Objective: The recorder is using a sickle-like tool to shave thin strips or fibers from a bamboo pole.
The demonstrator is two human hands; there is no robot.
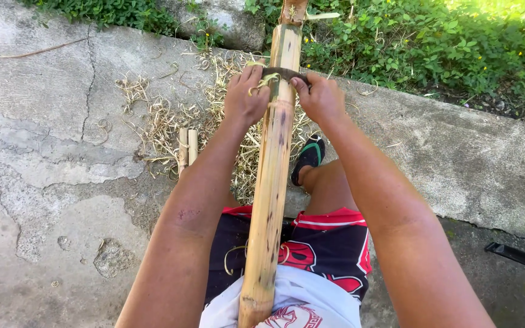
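Both hands, left hand (245, 97) & right hand (321, 98), grip closed on the ends of a dark blade (284, 73) laid across the bamboo pole (273, 182) at 12 o'clock; pole runs over the lap, so a slip could likely send the edge w/ force toward knuckles or thigh.

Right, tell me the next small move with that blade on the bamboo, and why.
Probably draw the dark blade back along the bamboo pole toward the lap. The left hand and right hand grip its two ends, with the blade lying across the pole. A curl of shaving sits at the edge, and shavings litter the concrete, so a scraping stroke looks in progress.
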